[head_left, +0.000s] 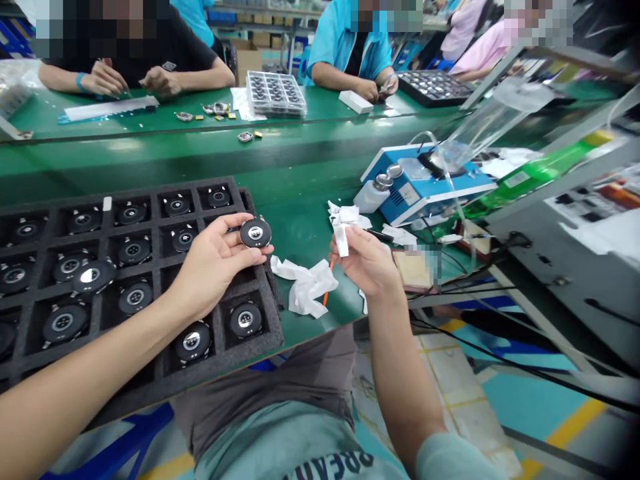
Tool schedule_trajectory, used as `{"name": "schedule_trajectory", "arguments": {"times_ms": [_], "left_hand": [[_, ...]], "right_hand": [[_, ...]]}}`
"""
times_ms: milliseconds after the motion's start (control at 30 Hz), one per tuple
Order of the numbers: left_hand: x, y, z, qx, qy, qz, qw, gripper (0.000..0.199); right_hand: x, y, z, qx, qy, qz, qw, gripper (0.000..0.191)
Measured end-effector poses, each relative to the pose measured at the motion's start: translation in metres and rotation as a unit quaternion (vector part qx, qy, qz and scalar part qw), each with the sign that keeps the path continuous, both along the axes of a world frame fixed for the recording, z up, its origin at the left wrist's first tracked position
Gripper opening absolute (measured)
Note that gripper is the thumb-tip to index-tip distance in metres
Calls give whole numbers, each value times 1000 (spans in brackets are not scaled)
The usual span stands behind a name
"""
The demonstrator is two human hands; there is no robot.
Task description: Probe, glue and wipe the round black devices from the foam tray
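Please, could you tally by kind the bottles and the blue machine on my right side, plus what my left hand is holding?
Green bottle: 1
White bottle: 1
Blue machine: 1
Round black piece in your left hand: 1
Total: 4

A single head-worn camera looks forward and down from above the teal shirt (280, 448) at the bottom edge. Its wide view takes in the left hand (217, 257), right hand (369, 260) and foam compartment tray (253, 349) at close range, then reaches across the green workbench (300, 175) to the blue-shirted co-worker (327, 50) farther off, cut by the top edge.
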State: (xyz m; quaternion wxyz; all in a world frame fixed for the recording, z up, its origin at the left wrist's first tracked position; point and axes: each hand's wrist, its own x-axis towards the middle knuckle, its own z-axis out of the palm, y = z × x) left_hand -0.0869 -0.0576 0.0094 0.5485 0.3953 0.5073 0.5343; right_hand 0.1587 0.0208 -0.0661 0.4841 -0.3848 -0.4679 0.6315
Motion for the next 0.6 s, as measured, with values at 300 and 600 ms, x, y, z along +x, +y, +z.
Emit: {"name": "schedule_trajectory", "arguments": {"times_ms": [300,600], "left_hand": [[-1,-2,-1,10,-3,0,1000,57],[-2,-4,-2,3,-11,-7,1000,58]], "right_hand": [[-12,17,-14,73,-137,-77,985,30],[-24,18,-25,104,-190,-108,970,30]]}}
